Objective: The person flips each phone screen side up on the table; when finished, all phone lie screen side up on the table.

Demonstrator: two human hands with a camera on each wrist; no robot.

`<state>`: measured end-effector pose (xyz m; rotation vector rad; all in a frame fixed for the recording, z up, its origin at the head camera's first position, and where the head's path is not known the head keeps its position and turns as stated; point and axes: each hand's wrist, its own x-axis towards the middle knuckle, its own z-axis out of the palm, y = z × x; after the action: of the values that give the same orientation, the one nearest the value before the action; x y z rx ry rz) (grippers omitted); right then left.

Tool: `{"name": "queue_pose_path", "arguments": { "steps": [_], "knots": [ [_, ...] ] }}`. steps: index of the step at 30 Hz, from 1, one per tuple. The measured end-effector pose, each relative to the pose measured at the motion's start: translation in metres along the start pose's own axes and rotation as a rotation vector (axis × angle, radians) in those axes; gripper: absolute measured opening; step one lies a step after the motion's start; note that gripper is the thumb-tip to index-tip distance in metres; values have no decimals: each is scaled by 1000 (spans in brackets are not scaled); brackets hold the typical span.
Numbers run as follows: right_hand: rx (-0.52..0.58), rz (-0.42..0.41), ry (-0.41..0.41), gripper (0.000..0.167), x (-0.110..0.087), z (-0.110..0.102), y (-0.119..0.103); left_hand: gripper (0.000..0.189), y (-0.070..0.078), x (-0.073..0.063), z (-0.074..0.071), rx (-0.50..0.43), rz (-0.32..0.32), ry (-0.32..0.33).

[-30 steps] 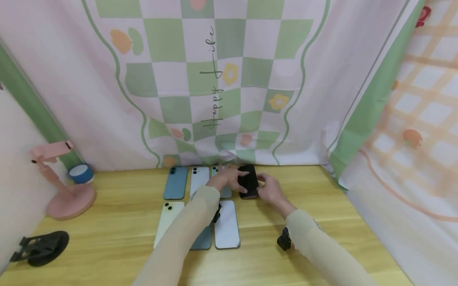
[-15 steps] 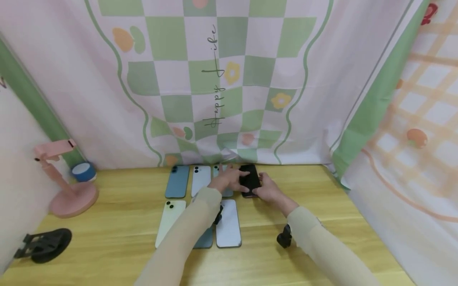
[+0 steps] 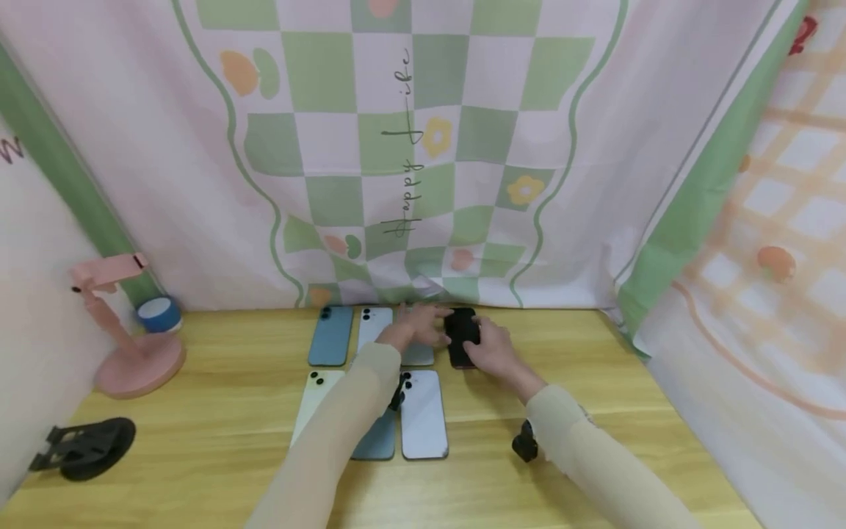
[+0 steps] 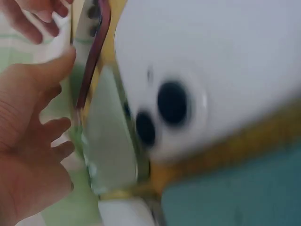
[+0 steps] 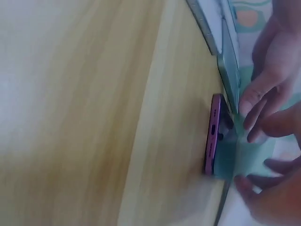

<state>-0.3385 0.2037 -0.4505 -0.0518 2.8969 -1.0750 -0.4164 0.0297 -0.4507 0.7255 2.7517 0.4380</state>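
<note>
A dark-screened phone [image 3: 459,345] with a purple-pink frame [image 5: 212,139] lies face up at the right end of the back row. My right hand [image 3: 494,348] is over its right side, thumb and fingertips above the screen, not wrapped round it. On the phone's left side is my left hand [image 3: 418,323], its fingers spread toward the phone's edge. That hand partly hides a pale green phone [image 3: 419,357]. A white phone [image 3: 375,325] and a blue phone [image 3: 330,338] continue the row leftward. In the left wrist view, the left hand's fingers reach toward the purple frame.
In front lie a pale yellow phone [image 3: 314,400], a blue phone [image 3: 378,442] partly under the left sleeve, and a white phone [image 3: 424,417]. A pink stand [image 3: 140,364], a blue-and-white roll [image 3: 159,316] and a black holder [image 3: 99,448] stand at left. A curtain [image 3: 463,184] hangs behind.
My right hand has shifted from the dark phone's right edge to over its screen. My left hand has drawn back slightly to the left, off the screen.
</note>
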Motion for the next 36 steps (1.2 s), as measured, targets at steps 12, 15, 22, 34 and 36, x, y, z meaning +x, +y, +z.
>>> {"name": "queue_pose_path", "arguments": {
  "steps": [12, 15, 22, 34, 36],
  "knots": [
    [-197, -391, -168, 46, 11, 32, -24, 72, -38, -14, -20, -96, -146, -33],
    [-249, -421, -204, 38, 12, 39, -30, 74, -44, -15, -16, -100, -118, -35],
    [-279, -361, -238, 35, 15, 47, -36, 80, -56, -16, -11, -62, -87, -3],
    [-279, -350, -303, 48, 23, 50, -37, 74, -66, -18, -14, -112, -128, 9],
    [-269, -345, -305, 49, 23, 52, -38, 68, -67, -18, -16, -173, -126, 13]
  ]
}}
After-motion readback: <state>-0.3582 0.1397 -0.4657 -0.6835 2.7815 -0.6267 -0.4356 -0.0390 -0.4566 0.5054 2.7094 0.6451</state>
